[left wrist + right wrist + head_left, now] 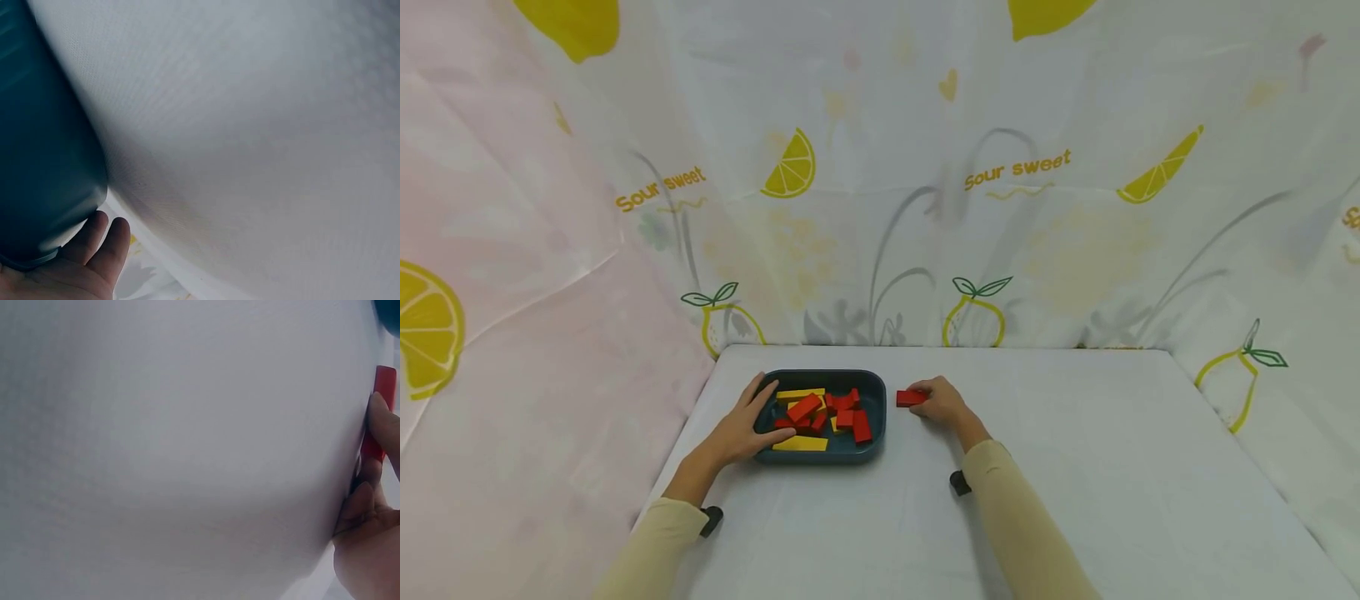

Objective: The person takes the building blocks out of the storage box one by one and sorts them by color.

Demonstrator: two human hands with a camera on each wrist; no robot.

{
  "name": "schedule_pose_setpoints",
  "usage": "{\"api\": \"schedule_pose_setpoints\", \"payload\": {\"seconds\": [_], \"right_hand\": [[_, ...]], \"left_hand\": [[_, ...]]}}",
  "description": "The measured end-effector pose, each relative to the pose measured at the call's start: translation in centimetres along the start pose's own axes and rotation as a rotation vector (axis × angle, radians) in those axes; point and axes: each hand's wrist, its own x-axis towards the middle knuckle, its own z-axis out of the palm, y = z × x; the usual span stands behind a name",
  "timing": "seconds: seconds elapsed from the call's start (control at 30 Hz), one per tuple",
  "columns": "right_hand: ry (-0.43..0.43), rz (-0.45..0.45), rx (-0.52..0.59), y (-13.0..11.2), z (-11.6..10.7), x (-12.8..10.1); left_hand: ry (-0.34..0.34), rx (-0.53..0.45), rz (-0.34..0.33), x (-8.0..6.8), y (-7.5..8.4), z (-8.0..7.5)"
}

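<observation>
A dark blue tray (pixel 827 458) holds a jumble of red blocks (pixel 805 407) and yellow blocks (pixel 801 444). My left hand (pixel 741 429) holds the tray's left side, its thumb reaching inside over the blocks. In the left wrist view two fingers (pixel 107 250) lie along the outside of the tray wall (pixel 53 150). Just right of the tray, my right hand (pixel 942 402) pinches a red rectangular block (pixel 907 398) low over the table. The right wrist view shows that red block (pixel 385 384) between thumb and fingers, its near end hidden by them.
The white-covered table (pixel 1075 467) extends toward me and to the right. Behind it hangs a white cloth (pixel 880 242) with lemon prints, and a pinkish cloth (pixel 542 367) hangs along the left. A black wrist device (pixel 959 482) sits by the right sleeve.
</observation>
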Motion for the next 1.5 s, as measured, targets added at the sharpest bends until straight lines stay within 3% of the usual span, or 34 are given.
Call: {"api": "schedule_pose_setpoints", "payload": {"seconds": [0.63, 0.9, 1.17, 1.33, 1.5], "right_hand": [[-0.013, -0.007, 0.027, -1.2, -0.1, 0.0], [-0.006, -0.009, 0.124, -0.9, -1.0, 0.4], [-0.063, 0.091, 0.158, 0.2, -0.9, 0.2], [-0.077, 0.137, 0.177, 0.7, -2.7, -0.1], [0.025, 0.040, 0.242, -1.3, -5.2, -0.1]], "left_hand": [[0.006, -0.007, -0.019, -0.6, -0.2, -0.9], [0.004, -0.009, -0.016, 0.2, -0.2, -1.3], [0.003, -0.031, -0.011, -0.2, -0.2, -0.5], [-0.003, -0.038, -0.009, -0.1, 0.1, 0.2], [0.011, -0.026, -0.015, 0.1, 0.1, 0.0]]}}
